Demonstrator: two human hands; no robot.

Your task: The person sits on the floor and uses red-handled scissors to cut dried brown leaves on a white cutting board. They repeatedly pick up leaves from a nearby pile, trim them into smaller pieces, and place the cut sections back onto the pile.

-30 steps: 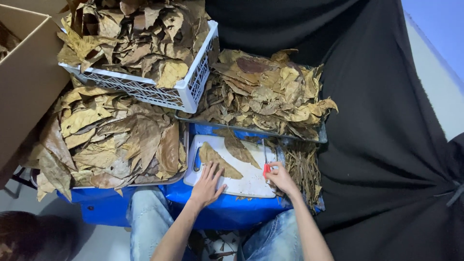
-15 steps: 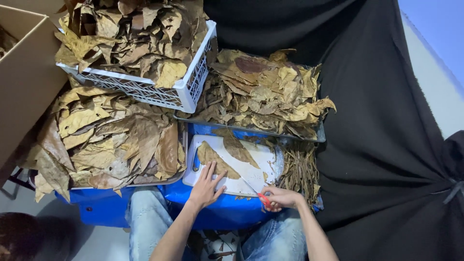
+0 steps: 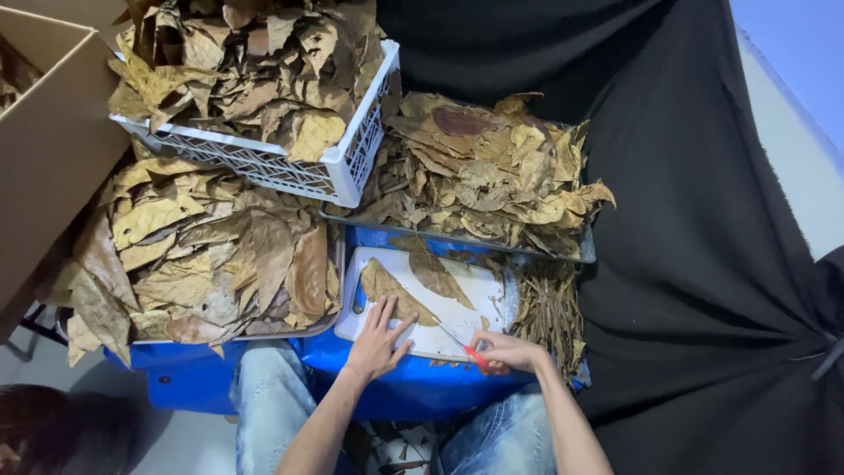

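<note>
Left hand (image 3: 376,341): fingers spread flat, pressing a dry brown leaf (image 3: 393,295) onto the white cutting board (image 3: 479,290).
Right hand (image 3: 510,352): fingers clenched around red-handled scissors (image 3: 466,347), blade aimed toward 10 o'clock.
Leaf: at the board's 9 o'clock side; a second leaf (image 3: 437,273) lies at 12.
Stems (image 3: 549,308): heaped at 3 o'clock of the board.
White crate (image 3: 338,171): leaf-filled, at 11 o'clock.

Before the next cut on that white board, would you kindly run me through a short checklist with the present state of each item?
1. Left hand pressing the brown dried leaf flat: ok.
2. Leaf lies on the white plastic cutting board: ok.
3. Right hand grips the red-handled scissors: ok.
4. Left fingers away from the blades: cannot tell.
5. Second leaf apart from the first: ok.
</note>
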